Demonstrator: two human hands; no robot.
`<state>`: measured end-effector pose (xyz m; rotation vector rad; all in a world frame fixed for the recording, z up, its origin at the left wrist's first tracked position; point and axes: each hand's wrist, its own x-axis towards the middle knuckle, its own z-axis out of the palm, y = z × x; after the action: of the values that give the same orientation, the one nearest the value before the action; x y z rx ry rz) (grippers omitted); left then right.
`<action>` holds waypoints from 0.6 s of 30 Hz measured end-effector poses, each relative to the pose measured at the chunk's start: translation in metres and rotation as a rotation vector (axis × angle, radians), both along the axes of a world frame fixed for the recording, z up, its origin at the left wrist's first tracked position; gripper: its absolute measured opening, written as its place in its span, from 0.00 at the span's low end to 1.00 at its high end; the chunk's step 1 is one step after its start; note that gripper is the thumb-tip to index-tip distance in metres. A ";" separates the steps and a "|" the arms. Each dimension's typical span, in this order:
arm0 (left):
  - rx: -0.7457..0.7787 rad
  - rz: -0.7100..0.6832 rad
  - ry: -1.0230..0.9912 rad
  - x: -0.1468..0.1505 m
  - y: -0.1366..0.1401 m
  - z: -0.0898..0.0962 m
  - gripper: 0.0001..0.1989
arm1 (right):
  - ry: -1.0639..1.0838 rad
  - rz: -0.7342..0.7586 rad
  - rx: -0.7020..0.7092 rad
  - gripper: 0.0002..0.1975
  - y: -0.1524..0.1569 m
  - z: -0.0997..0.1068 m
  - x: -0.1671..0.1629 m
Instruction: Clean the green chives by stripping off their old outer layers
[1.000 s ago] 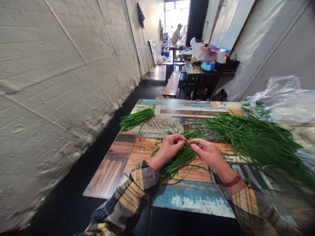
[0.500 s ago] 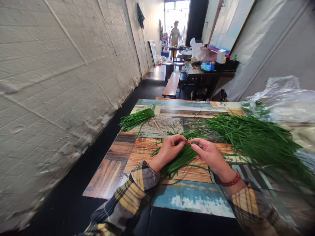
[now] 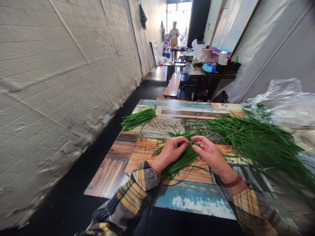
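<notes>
A bundle of long green garlic chives (image 3: 183, 160) lies under both my hands. My left hand (image 3: 171, 152) is closed over it, thumb and forefinger pinching a thin tan strand (image 3: 159, 127). This strand runs up left toward a second chive bunch (image 3: 139, 118), and a short bit of it shows between my hands. At the right side of the bundle is my right hand (image 3: 209, 154), its thumb and forefinger apart around that short bit. The other right fingers are partly hidden beneath. Whether the strand goes around the bundle I cannot tell.
A large loose heap of chives (image 3: 256, 134) covers the table's right side, beside a clear plastic bag (image 3: 285, 98). Loose blades lie across the patchwork tabletop (image 3: 118, 160). Ahead are a bench (image 3: 173, 86), a cluttered table (image 3: 211, 74) and a standing person (image 3: 174, 36).
My right forefinger has lifted away from the thumb, widening the gap at the strand. My left hand keeps its pinch. The view has shifted slightly, and the person in the background has changed posture.
</notes>
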<state>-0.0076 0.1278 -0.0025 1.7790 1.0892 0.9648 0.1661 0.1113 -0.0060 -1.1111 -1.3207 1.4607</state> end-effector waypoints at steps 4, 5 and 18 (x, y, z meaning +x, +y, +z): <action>0.120 -0.068 0.133 0.000 -0.004 0.006 0.10 | -0.023 -0.011 0.001 0.19 0.002 -0.004 0.001; 0.141 -0.089 0.154 -0.001 -0.004 0.008 0.10 | -0.035 -0.010 -0.002 0.19 0.003 -0.004 0.002; 0.167 0.223 0.192 -0.025 0.021 -0.001 0.08 | -0.218 0.223 -0.106 0.19 -0.002 0.004 0.017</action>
<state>-0.0329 0.1492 -0.0032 1.9460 1.3865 1.0595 0.1829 0.1091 -0.0020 -1.2520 -1.5752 1.6231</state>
